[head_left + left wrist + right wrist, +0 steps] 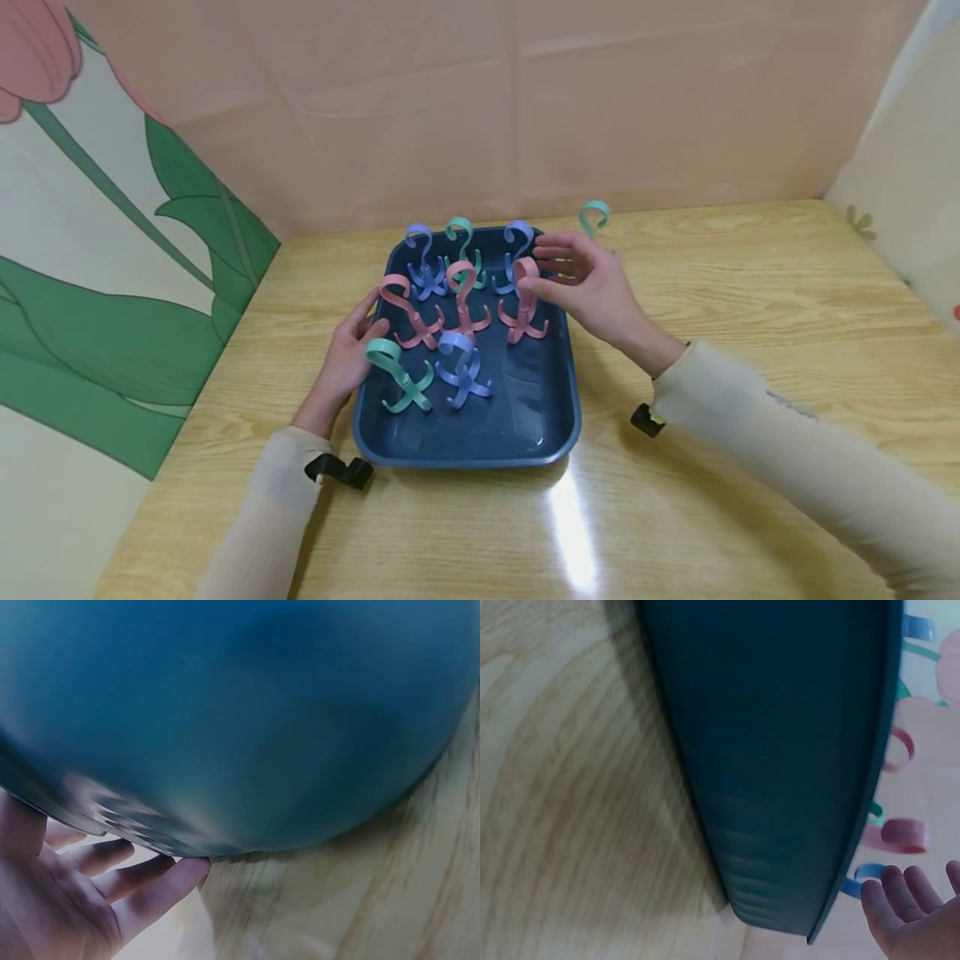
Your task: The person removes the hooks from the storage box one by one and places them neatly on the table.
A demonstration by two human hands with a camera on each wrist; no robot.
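Observation:
A dark blue tray (517,425) holds several swivel hanger hooks, each a curled top over prongs. My left hand (348,350) holds the tray's left rim, thumb over the edge; its fingers (154,900) meet the outer wall. My right hand (600,292) is over the right rim, fingers extended and slightly bent. Its thumb is beside the curl of a pink hanger hook (522,321), and whether they touch I cannot tell. By the fingertips stands a blue-violet hanger hook (517,237). In the right wrist view those fingers (904,896) are spread, with nothing gripped.
Behind my right hand, outside the tray, a green hanger hook (595,210) is partly hidden. Near the tray's front left are a green hanger hook (405,383) and a blue-violet one (463,379). The wooden table (750,275) meets a pink backdrop (450,108).

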